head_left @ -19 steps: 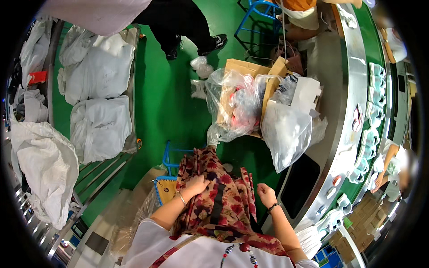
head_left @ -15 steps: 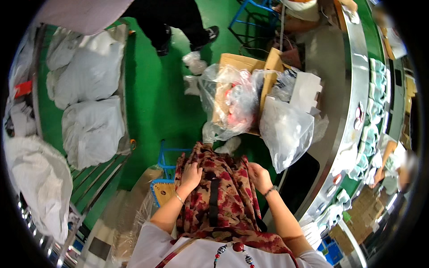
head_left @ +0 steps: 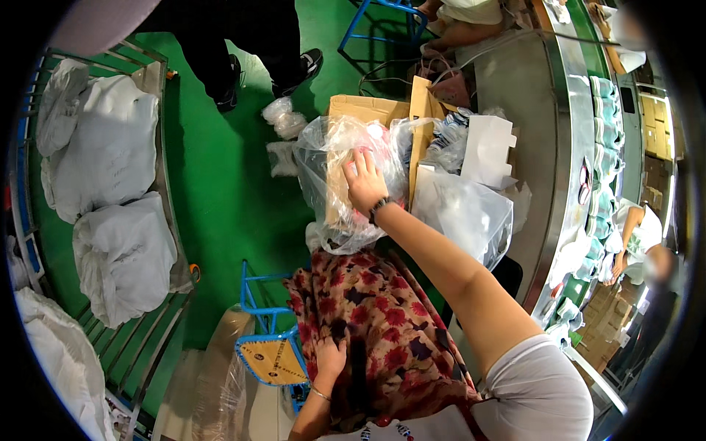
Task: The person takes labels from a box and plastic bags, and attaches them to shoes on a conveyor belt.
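My right hand (head_left: 364, 182) reaches forward over a cardboard box (head_left: 368, 109) with its fingers spread. It is at the mouth of a clear plastic bag (head_left: 312, 165) that lines the box. Pinkish-red items (head_left: 362, 156) show blurred through the plastic under the fingertips, and what they are I cannot make out. Back on my lap, my left hand (head_left: 331, 358) rests against the red-and-tan floral fabric (head_left: 382, 309) I wear, thumb apart from the fingers. A second cloudy plastic bag (head_left: 463, 213) hangs over the right side of the box, beside a white carton (head_left: 487, 151).
White-bagged bundles (head_left: 118, 140) lie on a metal rack (head_left: 165, 242) at left. A blue-framed stool (head_left: 272, 359) stands by my left side. Teal and white shoes (head_left: 607, 147) line the conveyor at right, past its metal edge (head_left: 570, 147). Another person's legs (head_left: 272, 44) stand ahead.
My right hand has left my lap and stretched forward to the bag in the box. The left hand has shifted nearer to me on the fabric. The view has turned slightly.
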The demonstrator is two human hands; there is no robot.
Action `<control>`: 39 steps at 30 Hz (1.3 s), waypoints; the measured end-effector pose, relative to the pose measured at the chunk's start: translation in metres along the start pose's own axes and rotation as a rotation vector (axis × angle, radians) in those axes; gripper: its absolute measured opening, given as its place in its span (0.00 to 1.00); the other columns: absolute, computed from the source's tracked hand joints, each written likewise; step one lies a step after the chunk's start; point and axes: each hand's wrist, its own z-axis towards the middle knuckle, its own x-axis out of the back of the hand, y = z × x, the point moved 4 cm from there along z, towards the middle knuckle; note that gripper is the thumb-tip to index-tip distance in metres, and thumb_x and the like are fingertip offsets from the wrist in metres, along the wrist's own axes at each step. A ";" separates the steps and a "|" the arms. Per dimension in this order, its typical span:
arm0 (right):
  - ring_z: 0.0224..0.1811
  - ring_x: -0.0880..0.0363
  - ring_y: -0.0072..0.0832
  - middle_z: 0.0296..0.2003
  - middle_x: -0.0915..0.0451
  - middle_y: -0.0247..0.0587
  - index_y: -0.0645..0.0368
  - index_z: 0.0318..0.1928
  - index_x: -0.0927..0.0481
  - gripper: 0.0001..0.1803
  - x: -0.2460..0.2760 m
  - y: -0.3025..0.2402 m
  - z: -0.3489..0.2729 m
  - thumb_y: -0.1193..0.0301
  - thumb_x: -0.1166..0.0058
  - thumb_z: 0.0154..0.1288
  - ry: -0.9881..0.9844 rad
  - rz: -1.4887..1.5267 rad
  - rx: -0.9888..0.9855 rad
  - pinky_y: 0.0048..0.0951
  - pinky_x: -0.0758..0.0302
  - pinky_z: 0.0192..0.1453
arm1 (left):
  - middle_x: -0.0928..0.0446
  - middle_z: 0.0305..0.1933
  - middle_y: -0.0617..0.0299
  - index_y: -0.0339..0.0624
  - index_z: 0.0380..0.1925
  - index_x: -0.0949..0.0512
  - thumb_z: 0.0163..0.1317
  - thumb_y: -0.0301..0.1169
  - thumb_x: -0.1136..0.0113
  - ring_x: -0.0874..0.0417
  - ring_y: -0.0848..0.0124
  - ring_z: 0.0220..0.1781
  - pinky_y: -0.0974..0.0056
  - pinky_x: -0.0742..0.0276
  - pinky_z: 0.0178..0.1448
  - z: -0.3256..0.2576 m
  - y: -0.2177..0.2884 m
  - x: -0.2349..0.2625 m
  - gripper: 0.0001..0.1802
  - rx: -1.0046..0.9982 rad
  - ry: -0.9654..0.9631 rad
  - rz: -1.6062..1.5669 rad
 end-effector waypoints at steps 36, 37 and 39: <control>0.50 0.26 0.46 0.52 0.29 0.56 0.70 0.57 0.37 0.39 -0.443 -0.053 0.239 0.67 0.36 0.45 -0.174 0.739 -1.026 0.39 0.27 0.52 | 0.36 0.57 0.43 0.33 0.55 0.34 0.57 0.38 0.43 0.36 0.47 0.58 0.52 0.42 0.63 0.118 -0.117 0.081 0.29 0.220 0.560 -0.596; 0.50 0.26 0.46 0.51 0.28 0.56 0.70 0.56 0.37 0.38 -0.445 -0.053 0.243 0.69 0.35 0.44 -0.161 0.821 -1.020 0.39 0.27 0.51 | 0.36 0.57 0.43 0.33 0.55 0.34 0.57 0.38 0.43 0.36 0.47 0.58 0.52 0.42 0.63 0.121 -0.117 0.082 0.29 0.210 0.574 -0.595; 0.37 0.22 0.36 0.37 0.22 0.47 0.67 0.44 0.26 0.22 -0.472 -0.024 0.262 0.79 0.39 0.44 -0.129 0.986 -0.814 0.34 0.25 0.43 | 0.36 0.57 0.43 0.33 0.55 0.35 0.56 0.37 0.42 0.36 0.47 0.57 0.52 0.42 0.62 0.128 -0.114 0.090 0.29 0.139 0.579 -0.600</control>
